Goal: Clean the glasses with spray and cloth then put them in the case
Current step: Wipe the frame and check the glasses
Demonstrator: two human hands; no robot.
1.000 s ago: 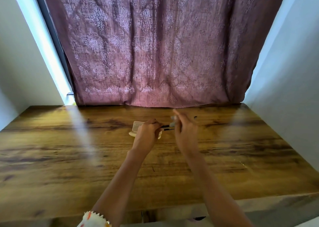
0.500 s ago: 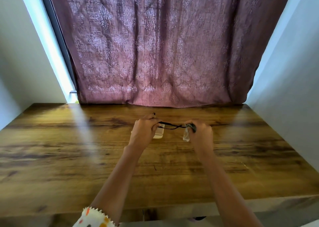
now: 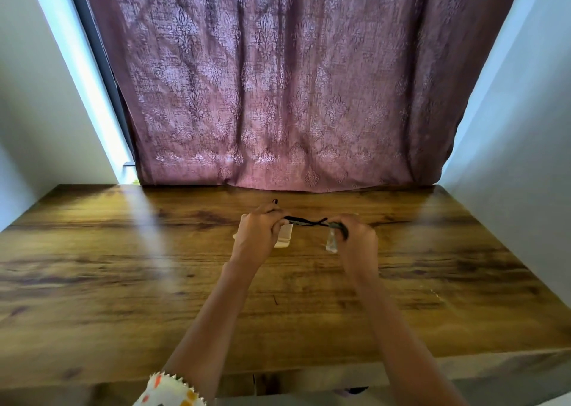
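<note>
Holding dark glasses [image 3: 309,222] over a wooden table [image 3: 123,282], left hand [image 3: 258,235] and right hand [image 3: 358,242] each curled round one end. Mostly hidden behind the left hand, a pale case [image 3: 285,240]; below the right, a small clear object [image 3: 332,245], too blurred to name. Beyond, a mauve patterned curtain [image 3: 278,96], top cut off.

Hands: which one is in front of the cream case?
The left hand: the cream case peeks out behind it. The right hand covers none of it.
</note>
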